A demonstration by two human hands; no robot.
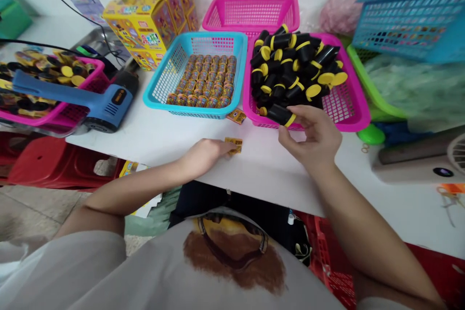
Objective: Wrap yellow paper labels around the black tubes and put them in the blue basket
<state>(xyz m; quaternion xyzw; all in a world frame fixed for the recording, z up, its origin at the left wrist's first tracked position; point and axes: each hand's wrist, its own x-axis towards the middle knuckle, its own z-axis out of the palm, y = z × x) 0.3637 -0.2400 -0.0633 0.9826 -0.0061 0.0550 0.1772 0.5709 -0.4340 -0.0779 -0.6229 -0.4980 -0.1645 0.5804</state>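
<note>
My left hand (205, 153) rests on the white table (156, 147), its fingertips on a small yellow packet (233, 145). A second packet (236, 116) lies by the corner of a turquoise mesh basket (167, 72) filled with neat rows of gold capsules (205, 80). My right hand (310, 133) curls around the yellow end of a black capsule (278, 115) at the front of a pink mesh basket (347, 106). Whether it grips that capsule is unclear. A heap of black, yellow-capped capsules (294, 63) fills that basket.
A blue heat gun (105, 104) lies across a pink basket of mixed capsules (82, 109) at left. Yellow cartons (140, 24) and an empty pink basket (250, 12) stand behind. A blue basket (410, 24), green basket (370, 82) and small fan (425, 157) sit right.
</note>
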